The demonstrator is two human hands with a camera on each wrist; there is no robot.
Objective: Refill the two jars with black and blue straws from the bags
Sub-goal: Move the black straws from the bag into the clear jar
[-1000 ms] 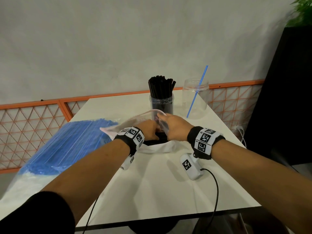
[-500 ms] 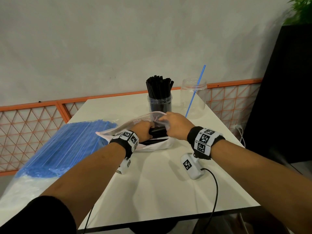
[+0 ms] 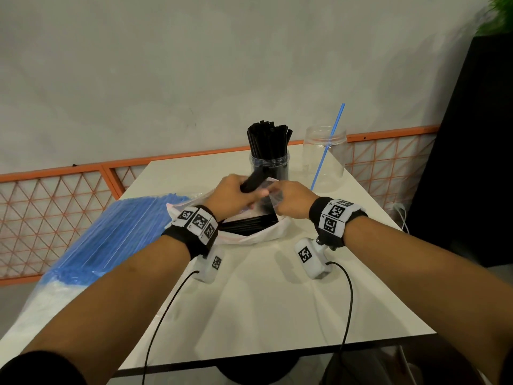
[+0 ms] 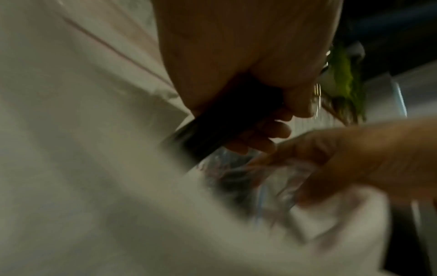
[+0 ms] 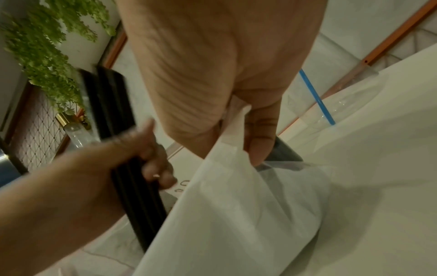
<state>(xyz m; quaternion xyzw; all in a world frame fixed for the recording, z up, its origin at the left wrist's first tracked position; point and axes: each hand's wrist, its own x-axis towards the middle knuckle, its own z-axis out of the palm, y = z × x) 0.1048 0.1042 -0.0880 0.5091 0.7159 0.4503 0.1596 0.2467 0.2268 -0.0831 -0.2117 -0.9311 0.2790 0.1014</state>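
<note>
Left hand (image 3: 236, 194) has its fingers curled round a bundle of black straws (image 3: 254, 181), near end of the bundle at the mouth of the white bag (image 3: 261, 234), far end tilted up toward the jars. Right wrist view confirms the wrap grip on the bundle (image 5: 132, 186); left wrist view is blurred but agrees (image 4: 220, 119).

Right hand (image 3: 291, 198) pinches the bag's open edge between thumb (image 5: 262, 134) and fingers, holding the mouth up. More black straws lie inside the bag (image 3: 249, 222).

Bag sits mid-table, near side of the 2 jars. Left jar (image 3: 269, 165) is packed with upright black straws. Right jar (image 3: 325, 159), just beside it, is clear and holds 1 blue straw (image 3: 327, 147) leaning to the right.

Bag of blue straws (image 3: 111, 232) lies at the left edge of the white table (image 3: 277, 315), untouched, overhanging the near-left side.

Orange mesh railing (image 3: 55, 212) runs behind the table, green plant (image 3: 499, 15) far right.
</note>
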